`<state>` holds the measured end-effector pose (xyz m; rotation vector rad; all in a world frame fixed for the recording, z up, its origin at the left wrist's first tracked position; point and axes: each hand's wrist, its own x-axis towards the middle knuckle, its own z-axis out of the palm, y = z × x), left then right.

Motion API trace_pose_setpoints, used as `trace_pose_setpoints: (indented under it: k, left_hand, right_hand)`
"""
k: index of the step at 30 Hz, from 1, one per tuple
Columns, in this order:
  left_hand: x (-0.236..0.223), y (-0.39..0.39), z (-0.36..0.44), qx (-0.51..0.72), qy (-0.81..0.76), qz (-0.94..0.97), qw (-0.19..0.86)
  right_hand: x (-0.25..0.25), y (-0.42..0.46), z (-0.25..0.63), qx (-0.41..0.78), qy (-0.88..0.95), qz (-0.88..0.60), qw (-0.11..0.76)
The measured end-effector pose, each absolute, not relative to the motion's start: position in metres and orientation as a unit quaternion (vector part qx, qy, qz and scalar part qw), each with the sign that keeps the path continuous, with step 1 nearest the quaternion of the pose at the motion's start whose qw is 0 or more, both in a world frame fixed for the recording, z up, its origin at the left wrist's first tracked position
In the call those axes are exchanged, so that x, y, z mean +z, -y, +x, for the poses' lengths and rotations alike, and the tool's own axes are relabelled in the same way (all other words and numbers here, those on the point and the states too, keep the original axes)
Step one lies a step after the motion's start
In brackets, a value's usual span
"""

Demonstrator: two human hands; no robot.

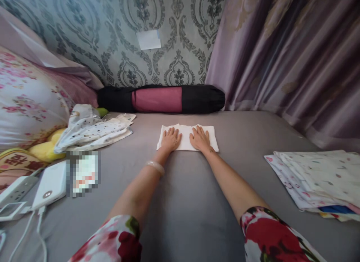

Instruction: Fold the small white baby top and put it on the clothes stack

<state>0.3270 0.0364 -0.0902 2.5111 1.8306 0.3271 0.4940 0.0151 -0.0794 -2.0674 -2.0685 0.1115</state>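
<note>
A white folded cloth (185, 137) lies flat on the grey bed sheet (185, 202), roughly a wide rectangle. My left hand (171, 139) rests palm down on its left part, fingers spread. On the right part lies my right hand (200, 138), also flat with the fingers apart. Neither hand grips anything; both press or rest on the cloth, which shows between them and around their fingertips. A pale bangle (155, 166) circles my left wrist.
A stack of folded printed cloths (320, 179) sits at right. At left are a crumpled spotted cloth (92, 128), a floral pillow (30, 100), a white power bank (52, 185) with cables and a power strip (18, 190). A black and pink roll (157, 99) lies against the wall.
</note>
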Motion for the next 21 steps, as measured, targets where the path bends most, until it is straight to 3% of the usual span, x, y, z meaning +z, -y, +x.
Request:
trace_pose_setpoints:
  k: [21]
  left_hand:
    - [-0.088,-0.03,0.348,0.145,-0.561,0.814,0.039]
  right_hand:
    - [-0.077,-0.016,0.473,0.04,0.748,-0.651,0.119]
